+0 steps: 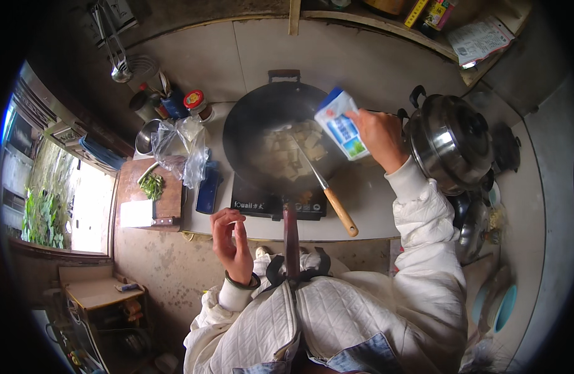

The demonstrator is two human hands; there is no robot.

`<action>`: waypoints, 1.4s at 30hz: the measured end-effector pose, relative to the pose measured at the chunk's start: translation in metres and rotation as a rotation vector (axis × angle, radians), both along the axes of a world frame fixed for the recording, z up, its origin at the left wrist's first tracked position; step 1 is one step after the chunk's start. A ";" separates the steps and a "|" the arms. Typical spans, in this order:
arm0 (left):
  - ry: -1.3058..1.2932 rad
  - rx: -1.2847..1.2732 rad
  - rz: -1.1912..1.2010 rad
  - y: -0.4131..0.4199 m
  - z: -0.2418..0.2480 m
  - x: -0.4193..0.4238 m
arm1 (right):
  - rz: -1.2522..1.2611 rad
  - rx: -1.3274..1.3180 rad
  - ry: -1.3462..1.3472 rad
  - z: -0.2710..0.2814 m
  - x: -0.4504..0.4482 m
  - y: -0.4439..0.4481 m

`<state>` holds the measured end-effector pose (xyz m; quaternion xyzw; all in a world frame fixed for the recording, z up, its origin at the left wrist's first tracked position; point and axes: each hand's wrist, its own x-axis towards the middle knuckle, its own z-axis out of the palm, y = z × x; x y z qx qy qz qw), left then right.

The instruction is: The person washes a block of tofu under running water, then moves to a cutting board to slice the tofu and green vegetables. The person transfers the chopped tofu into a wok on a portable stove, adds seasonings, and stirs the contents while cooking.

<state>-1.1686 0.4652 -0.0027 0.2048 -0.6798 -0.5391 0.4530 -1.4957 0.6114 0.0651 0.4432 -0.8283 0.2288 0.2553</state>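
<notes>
My right hand [380, 136] grips a white and blue plastic packet [339, 125] by its side, above the right rim of a dark wok [247, 140]. Pale flat pieces of food [294, 152] lie in cloudy liquid in the wok, with steam rising. A metal utensil with a wooden handle [340, 212] rests in the wok, its head hidden by the food. My left hand [233, 245] is raised left of the wok's long handle [291, 238], its fingers curled and thumb close to them. Whether something small is pinched there I cannot make out.
Under the wok sits an induction cooker [249, 205]. To the left are a chopping board [128, 182] with cut greens [151, 186] and a cleaver [137, 214], a phone [208, 189], plastic bags [186, 149] and a red-lidded jar [198, 105]. A lidded steel pot [448, 140] stands at right.
</notes>
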 end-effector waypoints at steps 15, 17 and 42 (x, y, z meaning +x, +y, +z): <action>-0.020 0.011 -0.052 -0.002 -0.003 -0.003 | 0.047 -0.126 0.086 -0.009 0.013 0.005; 0.013 -0.013 -0.078 0.000 -0.001 -0.006 | 0.071 0.046 0.100 -0.012 0.014 0.001; -0.028 -0.102 0.028 -0.019 -0.008 0.013 | -0.398 -1.185 0.093 0.109 -0.129 0.080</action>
